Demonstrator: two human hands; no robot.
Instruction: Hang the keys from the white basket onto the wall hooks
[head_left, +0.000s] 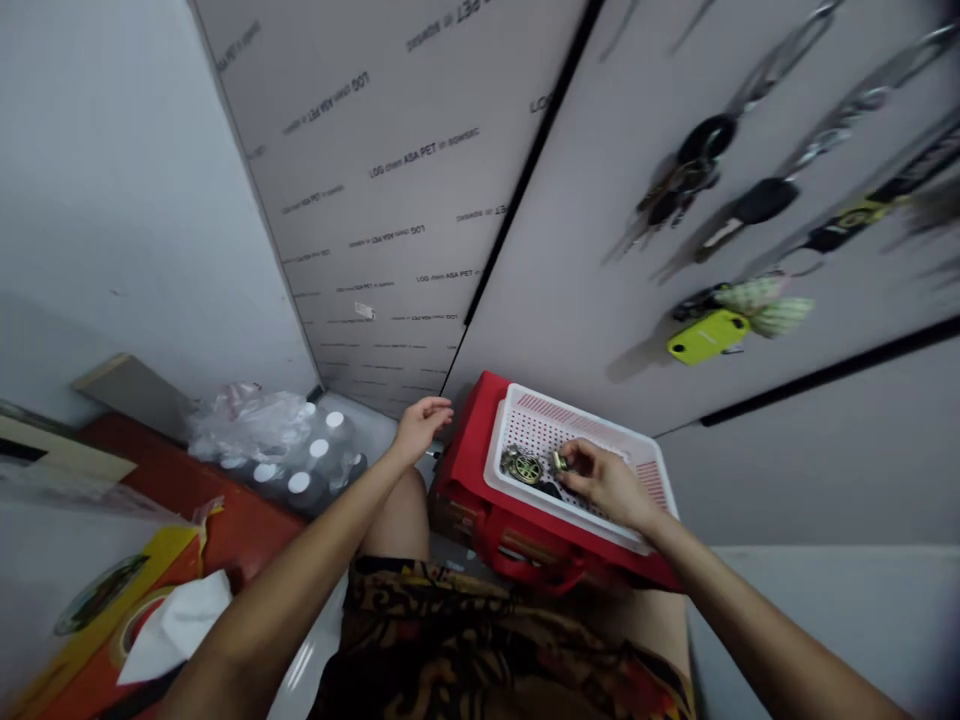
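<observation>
My right hand [604, 485] reaches into a white perforated plastic basket [652, 455]. Thumb and fingers are closed on a small brass-coloured metal piece [559, 462], whose exact kind is too small to make out. Just left of it in the basket lies a round, wheel-patterned brass-coloured piece [525, 467], with a dark item [551, 490] beside it. Over my knee, to the left of the basket, my left hand [421, 428] holds nothing, its fingers stretched out. The basket sits on a red fabric bag [469, 440] with handles.
Bottles with white caps [319, 447] and a crumpled clear plastic bag [251, 425] are at the left. A white tissue [180, 620] lies near a yellow package [105, 610]. Several keys [690, 175] and a yellow-green tag [707, 337] hang on the panel at the upper right.
</observation>
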